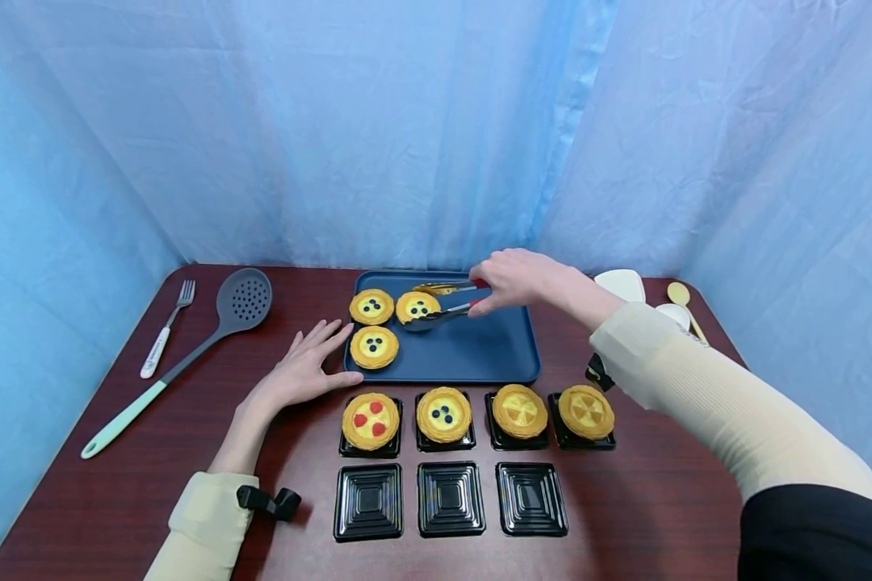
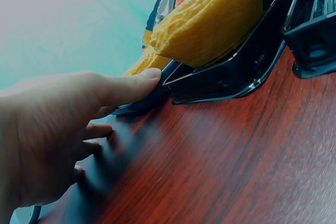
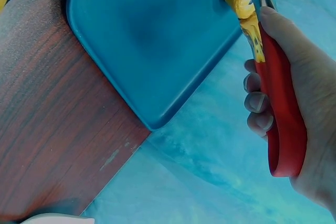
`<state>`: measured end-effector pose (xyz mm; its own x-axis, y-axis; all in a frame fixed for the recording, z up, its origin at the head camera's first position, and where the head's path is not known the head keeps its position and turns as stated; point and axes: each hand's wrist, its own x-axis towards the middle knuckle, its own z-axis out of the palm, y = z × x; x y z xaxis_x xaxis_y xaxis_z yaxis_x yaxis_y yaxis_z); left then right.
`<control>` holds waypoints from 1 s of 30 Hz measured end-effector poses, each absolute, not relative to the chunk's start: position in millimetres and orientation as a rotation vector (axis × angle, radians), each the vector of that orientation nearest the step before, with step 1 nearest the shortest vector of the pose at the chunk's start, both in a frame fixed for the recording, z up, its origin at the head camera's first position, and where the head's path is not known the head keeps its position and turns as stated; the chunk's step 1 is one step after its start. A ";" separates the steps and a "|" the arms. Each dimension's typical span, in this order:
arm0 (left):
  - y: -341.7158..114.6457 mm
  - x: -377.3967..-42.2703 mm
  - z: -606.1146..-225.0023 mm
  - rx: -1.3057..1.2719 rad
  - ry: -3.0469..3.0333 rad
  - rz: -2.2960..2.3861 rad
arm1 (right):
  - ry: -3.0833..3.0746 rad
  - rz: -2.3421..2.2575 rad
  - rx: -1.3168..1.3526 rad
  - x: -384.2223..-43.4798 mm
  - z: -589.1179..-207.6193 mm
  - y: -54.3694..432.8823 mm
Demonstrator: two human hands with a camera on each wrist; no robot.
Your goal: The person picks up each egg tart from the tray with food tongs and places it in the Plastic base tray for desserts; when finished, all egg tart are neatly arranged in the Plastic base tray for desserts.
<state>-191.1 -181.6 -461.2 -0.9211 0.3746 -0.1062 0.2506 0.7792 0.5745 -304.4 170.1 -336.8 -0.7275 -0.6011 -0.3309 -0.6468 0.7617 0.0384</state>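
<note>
My right hand grips red-handled tongs, whose metal arms straddle a blueberry-topped egg tart on the blue tray. Two more blueberry tarts sit along the tray's left side, one at the back and one in front. Fingers spread, my left hand rests at the tray's left edge, thumb by the front left corner. In the left wrist view that thumb is beside the black container holding the tart with red berries.
In front of the tray, a row of black containers bears a red-berry tart, a blueberry tart and two yellow-topped tarts. Nearer lie three bare black containers. A skimmer and fork lie left; a wooden spoon lies right.
</note>
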 end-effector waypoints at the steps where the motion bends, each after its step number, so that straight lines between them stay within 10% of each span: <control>1: -181.7 -191.1 -461.0 0.490 2.757 0.845 | 2.659 0.215 -0.968 -304.6 -336.9 170.0; 30: -185.7 -196.8 -463.4 0.490 2.755 0.847 | 2.679 0.126 -1.258 -218.4 -271.2 186.9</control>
<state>-196.8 -185.7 -463.4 -0.9207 0.3749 -0.1082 0.2493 0.7785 0.5760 -218.4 186.9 -271.2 -0.6263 -0.7543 -0.1969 -0.7694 0.6387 0.0003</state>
